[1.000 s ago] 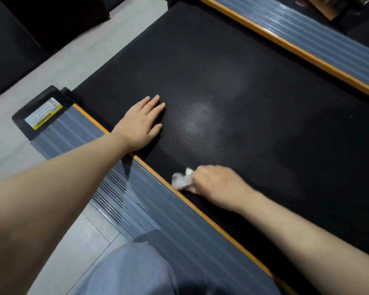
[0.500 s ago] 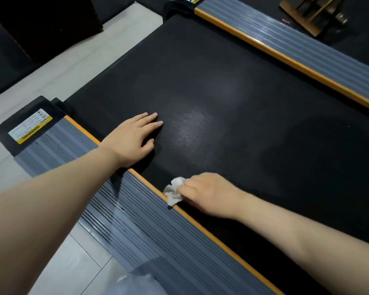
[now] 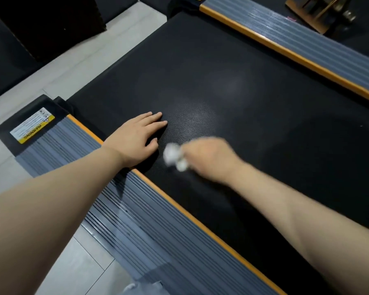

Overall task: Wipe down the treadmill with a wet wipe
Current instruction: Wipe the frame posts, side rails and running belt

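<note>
While pale floor tiles fill the lower left corner, a yellow-and-white warning label sits on the black end cap of the treadmill's near side rail, a grey ribbed strip edged in orange that runs diagonally toward the bottom of the head view. Just right of that rail, the left hand lies palm down on the black treadmill belt, its fingers stretched out flat and held close together, the heel of the hand at the orange edge. Near the thumb side of that hand, a crumpled white wet wipe rests on the belt, blurred by motion. The right hand holds it, curled over the wad with the fingers bunched around it; blur hides the exact grip. A faint lighter sheen marks the textured belt just beyond both hands. Farther right, the far side rail, grey with an orange edge, crosses the upper right corner, and beyond it a brown metal fitting lies on dark flooring.
</note>
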`<state>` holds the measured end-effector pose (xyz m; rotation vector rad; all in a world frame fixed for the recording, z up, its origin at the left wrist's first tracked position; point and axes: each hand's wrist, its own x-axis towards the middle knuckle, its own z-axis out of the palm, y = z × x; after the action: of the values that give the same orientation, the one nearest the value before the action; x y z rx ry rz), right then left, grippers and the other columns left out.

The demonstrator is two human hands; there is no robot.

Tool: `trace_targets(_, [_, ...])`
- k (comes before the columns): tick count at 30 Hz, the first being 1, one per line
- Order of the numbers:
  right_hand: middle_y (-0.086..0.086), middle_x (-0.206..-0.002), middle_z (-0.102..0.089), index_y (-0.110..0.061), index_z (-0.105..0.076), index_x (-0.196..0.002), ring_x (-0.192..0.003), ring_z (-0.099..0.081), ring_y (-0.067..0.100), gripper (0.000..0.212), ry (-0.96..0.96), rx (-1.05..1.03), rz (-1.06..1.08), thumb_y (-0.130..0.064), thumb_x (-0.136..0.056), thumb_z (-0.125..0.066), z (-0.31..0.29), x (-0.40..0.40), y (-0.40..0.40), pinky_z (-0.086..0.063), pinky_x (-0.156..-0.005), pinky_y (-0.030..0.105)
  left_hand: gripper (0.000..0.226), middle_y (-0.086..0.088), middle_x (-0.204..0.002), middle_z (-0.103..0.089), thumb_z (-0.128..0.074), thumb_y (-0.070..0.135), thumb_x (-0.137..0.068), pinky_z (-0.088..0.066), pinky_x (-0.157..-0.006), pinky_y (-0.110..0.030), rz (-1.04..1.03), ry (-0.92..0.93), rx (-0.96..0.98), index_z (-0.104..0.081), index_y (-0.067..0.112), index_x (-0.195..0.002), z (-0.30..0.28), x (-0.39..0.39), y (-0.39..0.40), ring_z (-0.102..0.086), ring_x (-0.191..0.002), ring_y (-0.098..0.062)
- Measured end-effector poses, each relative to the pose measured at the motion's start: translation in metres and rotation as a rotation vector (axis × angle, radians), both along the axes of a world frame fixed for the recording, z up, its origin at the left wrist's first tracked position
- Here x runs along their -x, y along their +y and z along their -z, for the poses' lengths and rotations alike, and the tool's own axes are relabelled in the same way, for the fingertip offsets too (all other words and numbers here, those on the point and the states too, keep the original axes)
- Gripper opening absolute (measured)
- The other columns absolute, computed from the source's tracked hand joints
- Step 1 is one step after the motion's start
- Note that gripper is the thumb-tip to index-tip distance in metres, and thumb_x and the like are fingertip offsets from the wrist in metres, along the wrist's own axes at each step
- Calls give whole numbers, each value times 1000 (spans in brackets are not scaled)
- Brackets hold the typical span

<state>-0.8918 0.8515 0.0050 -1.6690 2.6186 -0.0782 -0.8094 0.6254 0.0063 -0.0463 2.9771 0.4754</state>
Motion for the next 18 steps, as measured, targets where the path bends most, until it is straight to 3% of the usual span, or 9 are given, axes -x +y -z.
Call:
trace_targets(2, [8, -97, -68, -15, -58, -97, -90, -66, 32, 16, 43, 73, 494, -28, -94, -49, -8, 49, 4, -44, -64, 36, 55, 5, -161, -25, -48, 27, -97, -10, -122, -29, 5, 6, 4, -37, 27, -151, 0, 0, 0, -16, -150, -14])
trace_targets(4, [14, -97, -66, -9, -57, -98, -86, -65, 35, 20, 5, 232, 797, -27, -97, -48, -5, 52, 7, -40, -61, 36, 55, 5, -161, -25, -47, 27, -97, -11, -122, -30, 4, 3, -2, -37, 27, -151, 0, 0, -1, -16, -150, -14])
trace_targets(5, [14, -87, -66, -9, -59, -92, -76, -66, 35, 15, 21, 290, 758, -23, -95, -53, -2, 34, 1, -42, -55, 36, 54, 5, -161, -25, -46, 29, -97, -11, -122, -30, 5, -3, -5, -37, 26, -151, 0, 1, -1, -16, -150, -14])
trace_targets(7, [8, -67, -62, -13, -61, -78, -55, -64, 30, 9, -74, 338, 375, -18, -86, -59, 6, -26, -13, -42, -43, 31, 55, 4, -160, -26, -42, 32, -94, -12, -122, -30, 3, -5, -16, -39, 26, -150, 0, 1, -1, -18, -150, -15])
trace_targets(9, [1, -64, -59, -16, -60, -77, -52, -61, 25, 13, -188, 251, -28, -22, -84, -51, 7, -71, -17, -38, -41, 28, 54, 3, -160, -28, -46, 29, -95, -11, -121, -28, -1, 9, -25, -40, 25, -149, 1, 1, -1, -19, -149, -16])
trace_targets(11, [-2, -69, -62, -18, -62, -81, -59, -63, 22, 11, -125, 168, -184, -27, -85, -55, 8, -46, -16, -39, -46, 27, 55, 4, -160, -27, -51, 24, -96, -9, -120, -26, -1, 14, -21, -39, 26, -149, 2, 0, -1, -18, -149, -15])
trace_targets(14, [4, -92, -69, -18, -59, -95, -85, -69, 28, 17, 113, 23, 305, -33, -93, -52, 4, 54, -9, -46, -61, 31, 56, 6, -161, -24, -50, 26, -97, -8, -120, -26, 9, 8, -1, -37, 28, -151, 2, 1, -2, -15, -150, -13])
trace_targets(16, [14, -101, -66, -9, -56, -104, -93, -65, 35, 27, 109, 117, 721, -33, -98, -44, -4, 104, 12, -47, -68, 37, 56, 6, -161, -25, -50, 27, -96, -9, -120, -27, 19, 7, 11, -37, 27, -151, 2, 1, -1, -16, -150, -13])
trace_targets(18, [18, -98, -66, -5, -57, -103, -87, -65, 37, 28, 126, 219, 848, -28, -99, -43, -5, 96, 15, -48, -66, 39, 55, 4, -160, -27, -50, 29, -96, -11, -120, -29, 24, 5, 19, -38, 26, -150, 2, 1, -2, -18, -149, -15])
